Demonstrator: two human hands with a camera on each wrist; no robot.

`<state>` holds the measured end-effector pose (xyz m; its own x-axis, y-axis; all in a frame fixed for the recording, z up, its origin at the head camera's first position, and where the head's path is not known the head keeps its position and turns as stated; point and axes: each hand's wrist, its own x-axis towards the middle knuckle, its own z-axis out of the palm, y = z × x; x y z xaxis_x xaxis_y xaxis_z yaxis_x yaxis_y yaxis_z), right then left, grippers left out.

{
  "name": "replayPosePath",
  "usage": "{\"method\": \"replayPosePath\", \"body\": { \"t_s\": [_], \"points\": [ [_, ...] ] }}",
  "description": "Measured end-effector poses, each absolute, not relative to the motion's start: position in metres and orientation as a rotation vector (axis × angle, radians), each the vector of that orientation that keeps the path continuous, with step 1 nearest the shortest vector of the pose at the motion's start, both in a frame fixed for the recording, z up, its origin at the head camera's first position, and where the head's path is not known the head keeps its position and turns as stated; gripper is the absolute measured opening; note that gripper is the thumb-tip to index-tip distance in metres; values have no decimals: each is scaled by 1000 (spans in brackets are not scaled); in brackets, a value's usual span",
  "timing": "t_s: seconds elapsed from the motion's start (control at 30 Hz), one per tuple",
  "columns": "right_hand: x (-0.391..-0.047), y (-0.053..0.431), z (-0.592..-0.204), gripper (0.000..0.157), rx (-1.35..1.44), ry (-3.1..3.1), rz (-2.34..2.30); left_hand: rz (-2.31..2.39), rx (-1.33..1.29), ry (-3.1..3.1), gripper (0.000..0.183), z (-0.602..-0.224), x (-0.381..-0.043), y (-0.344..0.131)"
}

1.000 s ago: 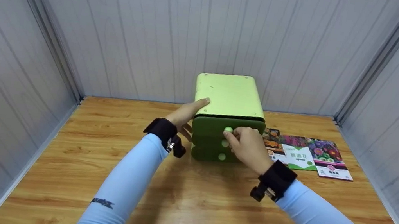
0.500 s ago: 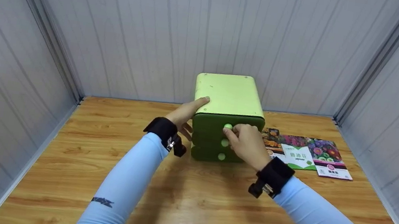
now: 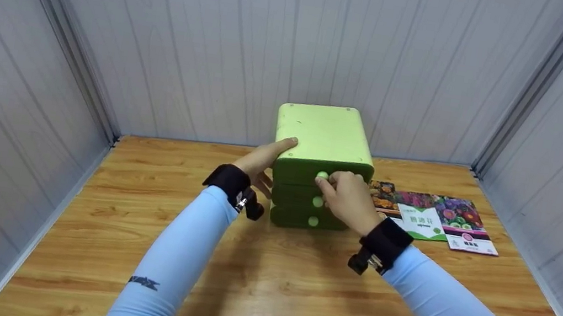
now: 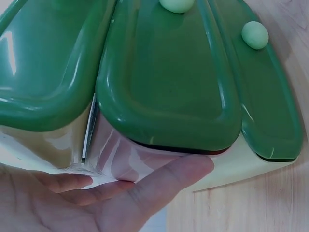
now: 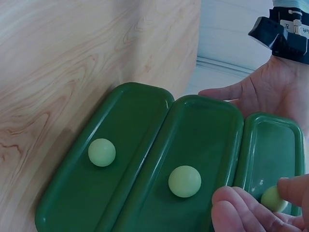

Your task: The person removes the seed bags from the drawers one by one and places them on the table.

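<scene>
A small drawer cabinet (image 3: 323,131) with a pale yellow-green top and three dark green drawer fronts stands against the back wall. Each front carries a round light green knob. My left hand (image 3: 263,163) rests against its left side, thumb on the top edge, other fingers extended along the side. With thumb and finger, my right hand (image 3: 353,202) pinches the top drawer's knob (image 3: 322,176). The right wrist view shows the middle knob (image 5: 185,181) and bottom knob (image 5: 102,152) untouched. All three drawer fronts sit close to the cabinet body.
Right of the cabinet, several flower-printed packets (image 3: 471,231) lie overlapping on the wood-grain table (image 3: 261,294), one with a white and green label (image 3: 421,221). The leftmost is partly hidden behind my right hand. Pale panel walls (image 3: 209,47) enclose the back and both sides.
The top drawer has slid inward, so the dark gap under the cabinet's top edge has closed. My right hand moved slightly forward with the knob. My left hand stayed in place.
</scene>
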<state>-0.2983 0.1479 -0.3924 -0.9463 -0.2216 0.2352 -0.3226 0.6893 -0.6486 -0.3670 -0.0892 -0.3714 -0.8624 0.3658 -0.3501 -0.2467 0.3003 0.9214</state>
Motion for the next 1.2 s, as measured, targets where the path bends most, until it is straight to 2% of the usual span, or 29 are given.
{"method": "replayPosePath", "body": {
  "t_s": [0.6,0.87,1.07,1.2],
  "points": [
    [-298,160,-416,32,352,-2779,1076,1644,275,2194,99,-400,-367,-101],
    [-301,165,-444,39,314,-2803,1110,1662,298,2268,118,-409,-361,-100],
    [-303,159,-459,38,307,-2767,1180,1719,263,2274,119,-413,-358,-95],
    [-305,152,-464,47,295,-2734,1274,1739,290,2297,118,-415,-358,-92]
  ]
}}
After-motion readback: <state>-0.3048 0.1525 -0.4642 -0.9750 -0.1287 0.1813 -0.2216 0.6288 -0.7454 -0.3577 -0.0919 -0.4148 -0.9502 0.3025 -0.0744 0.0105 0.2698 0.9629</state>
